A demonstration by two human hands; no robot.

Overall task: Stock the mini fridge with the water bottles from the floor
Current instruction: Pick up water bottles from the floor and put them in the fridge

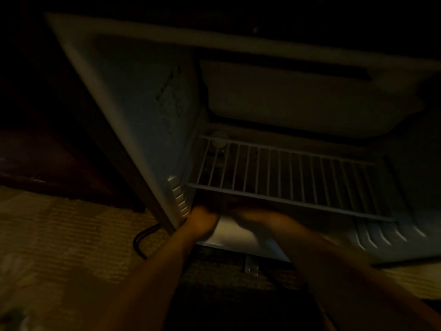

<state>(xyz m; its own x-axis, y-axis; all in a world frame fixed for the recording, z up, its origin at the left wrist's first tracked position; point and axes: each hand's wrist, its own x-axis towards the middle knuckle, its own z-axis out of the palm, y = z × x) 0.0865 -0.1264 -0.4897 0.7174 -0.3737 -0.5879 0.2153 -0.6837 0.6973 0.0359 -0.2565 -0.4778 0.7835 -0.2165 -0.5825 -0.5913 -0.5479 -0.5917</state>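
Observation:
The mini fridge (236, 237) stands open in dim light, with a white wire shelf (286, 177) across its middle. Both my hands reach under the shelf's front edge into the lower left of the compartment. My left hand (202, 223) is at the left wall and my right hand (257, 219), blurred, is just beside it. Their fingers are lost in the dark under the shelf, and what they hold is hidden. A water bottle with a white cap (218, 142) stands at the back left, seen through the wires.
The fridge door (143, 103) hangs open to the left. A closed freezer flap (298, 99) sits above the shelf. A black cable (143, 242) loops on the beige carpet (59, 235) by the door's lower corner. A metal hinge bracket (251, 265) sticks out below the fridge.

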